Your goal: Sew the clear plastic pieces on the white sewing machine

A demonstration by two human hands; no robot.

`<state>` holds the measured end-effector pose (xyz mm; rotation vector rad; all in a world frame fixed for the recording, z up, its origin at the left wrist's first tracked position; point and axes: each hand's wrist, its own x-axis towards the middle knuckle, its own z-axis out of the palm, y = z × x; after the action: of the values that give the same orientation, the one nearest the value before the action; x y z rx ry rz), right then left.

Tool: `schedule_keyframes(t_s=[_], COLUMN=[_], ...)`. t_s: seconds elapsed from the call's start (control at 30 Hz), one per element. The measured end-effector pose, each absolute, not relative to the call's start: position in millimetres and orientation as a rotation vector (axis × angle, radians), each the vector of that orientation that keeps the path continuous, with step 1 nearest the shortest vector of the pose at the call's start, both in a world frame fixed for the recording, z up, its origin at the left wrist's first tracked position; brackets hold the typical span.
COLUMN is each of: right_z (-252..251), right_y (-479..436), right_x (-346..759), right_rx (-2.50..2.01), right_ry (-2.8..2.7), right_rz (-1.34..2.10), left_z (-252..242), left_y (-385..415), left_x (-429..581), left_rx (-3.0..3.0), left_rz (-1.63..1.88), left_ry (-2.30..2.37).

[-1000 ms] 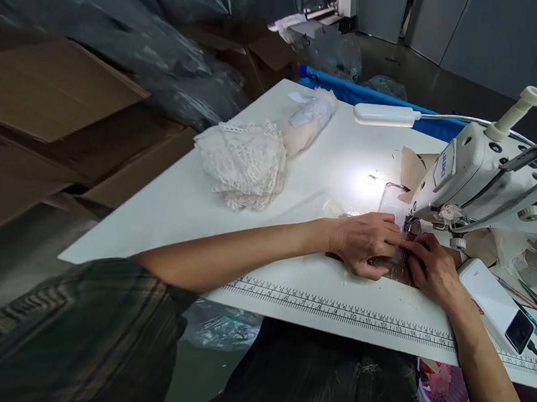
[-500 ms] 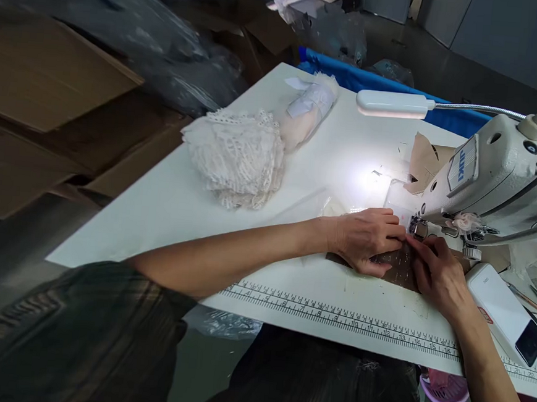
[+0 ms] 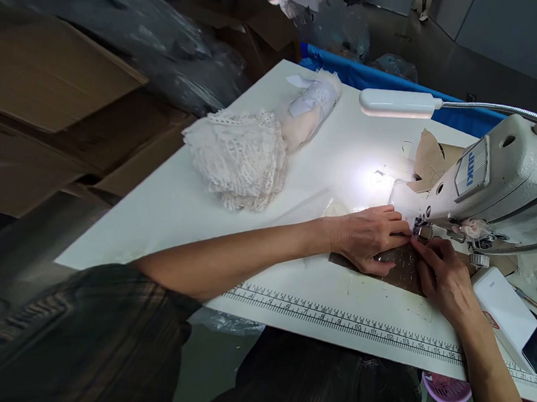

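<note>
My left hand (image 3: 368, 237) lies on a brown see-through piece of fabric (image 3: 396, 270) on the white sewing table (image 3: 194, 201), fingers pressed together and pinching its edge right at the presser foot (image 3: 419, 228). My right hand (image 3: 443, 278) rests on the same piece from the right, fingertips pinched against the left hand's fingertips at the needle. The white sewing machine (image 3: 497, 182) stands over both hands at the right.
A heap of white lace (image 3: 239, 158) and a wrapped pale roll (image 3: 310, 111) lie at the table's far left. A lit lamp (image 3: 397, 104) hangs above. A white phone (image 3: 514, 319) lies right of my hand. A printed ruler (image 3: 333, 321) runs along the front edge. Cardboard boxes (image 3: 48, 103) stand left.
Both hands have stayed at the presser foot, fingertips drawn slightly closer to the needle. The view has shifted a little, so the machine sits further right in the picture.
</note>
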<state>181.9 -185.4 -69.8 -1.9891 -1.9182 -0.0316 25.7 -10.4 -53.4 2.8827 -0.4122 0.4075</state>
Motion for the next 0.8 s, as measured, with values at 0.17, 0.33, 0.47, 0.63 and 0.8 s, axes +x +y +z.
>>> schedule_keyframes(t_s=[0.17, 0.33, 0.47, 0.63, 0.8], right_z=[-70.2, -69.2, -66.9, -54.8, -45.3], right_y=[-185.4, -183.9, -183.6, -187.9, -183.9], right_x=[182.0, 182.0, 181.3, 183.3, 195.1], right_rx=[-2.007, -2.051, -2.016, -1.969, -2.032], right_ry=[-1.909, -1.919, -1.902, -1.770, -1.554], right_rz=[0.003, -0.008, 0.050, 0.160, 0.298], left_z=[-55.4, -53.9, -54.5, -55.6, -54.7], left_y=[-9.5, -7.8, -5.8, -4.1, -2.3], left_x=[27.4, 28.4, 29.6, 31.7, 33.4], left_rx=[2.915, 2.934, 2.970, 3.019, 3.037], left_rz=[0.381, 0.374, 0.406, 0.383, 0.325], left_ry=[-0.372, -0.348, -0.352, -0.314, -0.283])
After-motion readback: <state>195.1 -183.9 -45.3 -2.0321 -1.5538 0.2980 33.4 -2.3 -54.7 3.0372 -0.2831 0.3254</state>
